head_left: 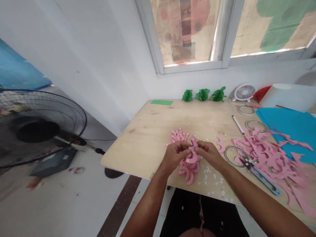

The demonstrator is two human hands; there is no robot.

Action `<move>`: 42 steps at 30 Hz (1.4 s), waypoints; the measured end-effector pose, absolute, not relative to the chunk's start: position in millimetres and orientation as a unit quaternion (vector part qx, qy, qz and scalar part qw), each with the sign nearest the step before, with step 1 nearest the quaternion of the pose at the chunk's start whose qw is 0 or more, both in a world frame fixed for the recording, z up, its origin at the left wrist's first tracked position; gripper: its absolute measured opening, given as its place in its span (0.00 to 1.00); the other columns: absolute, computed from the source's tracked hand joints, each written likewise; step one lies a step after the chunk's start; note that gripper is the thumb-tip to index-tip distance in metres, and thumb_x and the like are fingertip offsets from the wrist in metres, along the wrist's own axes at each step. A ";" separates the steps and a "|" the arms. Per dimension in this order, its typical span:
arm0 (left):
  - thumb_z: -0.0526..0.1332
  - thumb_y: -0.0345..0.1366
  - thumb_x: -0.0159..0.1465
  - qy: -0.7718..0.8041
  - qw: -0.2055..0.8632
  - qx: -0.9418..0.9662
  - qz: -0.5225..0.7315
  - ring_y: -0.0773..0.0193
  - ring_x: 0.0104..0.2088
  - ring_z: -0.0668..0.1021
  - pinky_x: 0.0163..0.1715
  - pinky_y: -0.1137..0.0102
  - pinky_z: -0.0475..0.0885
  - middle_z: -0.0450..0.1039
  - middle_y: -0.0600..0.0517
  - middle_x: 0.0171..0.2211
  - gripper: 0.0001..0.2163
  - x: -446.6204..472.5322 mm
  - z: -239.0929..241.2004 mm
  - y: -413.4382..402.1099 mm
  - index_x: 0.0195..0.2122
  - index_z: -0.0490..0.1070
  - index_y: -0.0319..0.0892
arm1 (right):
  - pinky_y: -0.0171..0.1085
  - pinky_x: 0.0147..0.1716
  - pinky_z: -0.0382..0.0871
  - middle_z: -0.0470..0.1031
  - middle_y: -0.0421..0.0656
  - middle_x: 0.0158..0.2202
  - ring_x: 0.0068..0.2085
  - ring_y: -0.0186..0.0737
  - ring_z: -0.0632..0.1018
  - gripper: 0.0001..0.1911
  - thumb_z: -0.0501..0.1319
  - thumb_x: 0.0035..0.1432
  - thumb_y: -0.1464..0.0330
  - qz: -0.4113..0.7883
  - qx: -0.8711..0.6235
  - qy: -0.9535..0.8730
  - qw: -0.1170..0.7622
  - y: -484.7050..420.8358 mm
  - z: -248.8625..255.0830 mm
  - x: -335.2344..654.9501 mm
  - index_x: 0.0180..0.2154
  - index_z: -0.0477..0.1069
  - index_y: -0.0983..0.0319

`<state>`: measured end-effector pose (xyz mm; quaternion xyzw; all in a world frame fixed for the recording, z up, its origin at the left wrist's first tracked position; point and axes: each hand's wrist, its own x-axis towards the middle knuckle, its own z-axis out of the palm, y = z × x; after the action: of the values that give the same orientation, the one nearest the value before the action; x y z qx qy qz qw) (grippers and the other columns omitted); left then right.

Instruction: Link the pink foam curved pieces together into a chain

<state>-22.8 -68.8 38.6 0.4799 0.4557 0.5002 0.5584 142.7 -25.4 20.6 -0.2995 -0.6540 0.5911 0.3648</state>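
Between both hands is a pink curved cutout (193, 154), which looks like foam or paper, with a wavy edge. My left hand (178, 153) pinches it from the left, thumb on top. From the other side my right hand (206, 152) grips it with thumb and fingers. Below it, partly covered, lies a cluster of pink curved pieces (189, 173). Beyond my left hand sits a heap of small pink pieces with whitish tips (179, 135). A single pink wavy cutout (220, 143) rests flat to the right of my right hand.
Pink scraps (269, 151), blue-handled scissors (261, 176), tape rings (234, 156), a white pen (238, 124) and blue sheets (296, 128) cover the right side. White bits (214, 177) are scattered nearby. Green paper shapes (202, 94) and a small fan (244, 92) stand behind. A large fan (39, 128) is left.
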 end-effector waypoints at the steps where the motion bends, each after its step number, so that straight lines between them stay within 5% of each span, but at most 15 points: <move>1: 0.66 0.36 0.50 0.458 0.557 0.486 0.494 0.69 0.24 0.73 0.23 0.75 0.67 0.71 0.52 0.23 0.13 -23.1 38.0 -68.9 0.36 0.72 0.36 | 0.33 0.26 0.61 0.67 0.39 0.23 0.26 0.34 0.68 0.14 0.58 0.53 0.58 0.592 -0.306 -0.647 0.371 -25.4 22.0 142.7 0.27 0.68 0.63; 13: 0.62 0.35 0.53 0.490 0.460 0.597 0.439 0.67 0.26 0.74 0.28 0.71 0.70 0.73 0.51 0.26 0.13 -25.2 39.0 -72.8 0.40 0.71 0.38 | 0.32 0.24 0.59 0.65 0.37 0.21 0.24 0.32 0.66 0.12 0.60 0.50 0.60 0.603 -0.340 -0.602 0.399 -21.1 14.0 140.3 0.27 0.69 0.64; 19: 0.59 0.32 0.57 0.533 0.168 0.691 0.458 0.62 0.36 0.74 0.37 0.67 0.69 0.73 0.48 0.34 0.07 -17.0 50.1 -76.3 0.36 0.72 0.41 | 0.32 0.23 0.59 0.66 0.38 0.22 0.24 0.32 0.66 0.12 0.58 0.53 0.61 0.560 -0.350 -0.637 0.399 -20.3 8.4 140.1 0.28 0.69 0.64; 25: 0.57 0.31 0.59 0.542 -0.034 0.726 0.421 0.61 0.33 0.72 0.36 0.65 0.65 0.74 0.49 0.28 0.05 -1.2 43.2 -68.1 0.31 0.72 0.40 | 0.33 0.24 0.60 0.66 0.39 0.21 0.24 0.33 0.66 0.13 0.56 0.54 0.61 0.463 -0.372 -0.701 0.395 -22.2 11.2 139.9 0.26 0.68 0.63; 42: 0.53 0.31 0.62 0.518 -0.137 0.783 0.315 0.62 0.29 0.72 0.34 0.65 0.63 0.72 0.49 0.23 0.08 -5.5 47.5 -62.0 0.28 0.71 0.39 | 0.33 0.24 0.58 0.66 0.40 0.18 0.22 0.34 0.66 0.13 0.54 0.55 0.64 0.322 -0.373 -0.781 0.383 -26.2 19.6 139.3 0.22 0.66 0.62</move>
<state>-5.5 -62.0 47.5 0.7833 0.5182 0.3148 -0.1372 139.3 -26.2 19.6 -0.3729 -0.7813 0.3224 0.3828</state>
